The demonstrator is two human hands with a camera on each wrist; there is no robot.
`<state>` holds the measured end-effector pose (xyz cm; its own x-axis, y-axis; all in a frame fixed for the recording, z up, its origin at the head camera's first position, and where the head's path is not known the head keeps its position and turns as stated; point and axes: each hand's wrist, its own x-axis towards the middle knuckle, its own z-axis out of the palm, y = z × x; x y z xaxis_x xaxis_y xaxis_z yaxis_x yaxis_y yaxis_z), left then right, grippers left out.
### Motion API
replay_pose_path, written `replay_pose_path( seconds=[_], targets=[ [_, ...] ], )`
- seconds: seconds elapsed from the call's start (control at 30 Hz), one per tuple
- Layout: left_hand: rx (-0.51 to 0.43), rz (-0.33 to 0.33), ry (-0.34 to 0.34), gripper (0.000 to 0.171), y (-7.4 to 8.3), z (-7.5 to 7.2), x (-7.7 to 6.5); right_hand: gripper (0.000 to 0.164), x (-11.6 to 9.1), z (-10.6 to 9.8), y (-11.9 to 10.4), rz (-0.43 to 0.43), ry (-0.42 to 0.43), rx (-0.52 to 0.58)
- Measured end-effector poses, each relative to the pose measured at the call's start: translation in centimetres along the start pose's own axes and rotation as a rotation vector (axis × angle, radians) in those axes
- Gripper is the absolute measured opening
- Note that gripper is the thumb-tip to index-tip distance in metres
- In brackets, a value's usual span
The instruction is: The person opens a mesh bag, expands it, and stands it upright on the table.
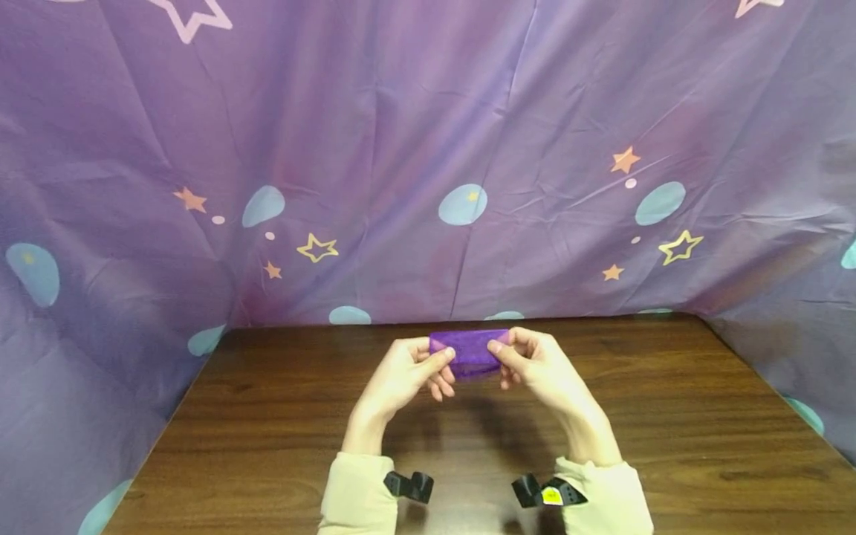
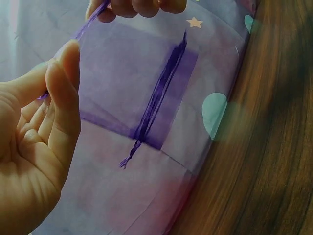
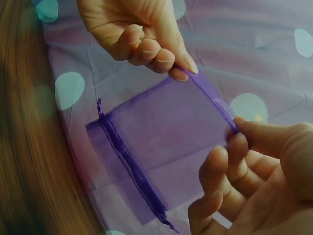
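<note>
Pale sleeves [image 1: 361, 496], nearest the head camera, bear black wrist mounts [image 1: 409, 486] above a dark wooden table [image 1: 254, 423]. Left hand [image 1: 403, 373] and right hand [image 1: 547, 373] each pinch, thumb against forefinger, one corner of a sheer purple pouch [image 1: 472, 351]; the remaining fingers are loosely bent. The pouch is aloft between the two hands, before a purple patterned backdrop [image 1: 401, 134]. Step in hand, judged from the posture: holding the pouch spread by one edge. The next move probably calls for level, even tension, so that the thin fabric neither creases nor slips from its narrow hold. Orientation: the pinched edge is uppermost and runs left to right; the opposite end, crossed by a darker drawstring [image 3: 128, 159], points down toward the table, cord tails projecting at both sides. Foreshortening leaves the true long axis uncertain; in the head view the wider visible extent runs from hand to hand.
</note>
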<state>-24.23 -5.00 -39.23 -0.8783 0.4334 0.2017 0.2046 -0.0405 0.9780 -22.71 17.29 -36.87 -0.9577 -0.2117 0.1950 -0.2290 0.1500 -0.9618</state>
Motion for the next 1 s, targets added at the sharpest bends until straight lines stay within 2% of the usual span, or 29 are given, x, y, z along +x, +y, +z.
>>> replay_pose_path(
  seconds=[0.2,0.3,0.47,0.7,0.77,0.87,1.0],
  targets=[
    [0.082,0.041,0.001,0.026,0.2,0.3,0.2,0.03,-0.2,0.5,-0.6,-0.112,0.185,-0.361],
    [0.112,0.042,-0.01,0.027,0.4,0.4,0.2,0.028,-0.3,1.0,-0.9,-0.185,0.165,-0.477],
    [0.115,0.029,-0.013,0.028,0.3,0.6,0.0,0.024,-0.5,1.8,-0.8,-0.267,-0.01,-0.492],
    [0.12,0.058,0.016,0.032,0.3,1.1,-0.1,0.009,-0.4,2.2,-0.9,-0.252,-0.186,-0.434],
    [0.112,0.066,0.018,0.031,0.4,1.3,0.0,0.006,-0.4,2.2,-0.9,-0.262,-0.206,-0.453],
    [0.107,0.074,0.039,0.034,0.4,1.7,0.1,0.011,-0.4,2.3,-1.0,-0.277,-0.22,-0.466],
    [0.091,0.084,0.062,0.034,0.4,2.0,0.4,0.017,-0.4,2.5,-1.1,-0.293,-0.183,-0.476]
  ],
)
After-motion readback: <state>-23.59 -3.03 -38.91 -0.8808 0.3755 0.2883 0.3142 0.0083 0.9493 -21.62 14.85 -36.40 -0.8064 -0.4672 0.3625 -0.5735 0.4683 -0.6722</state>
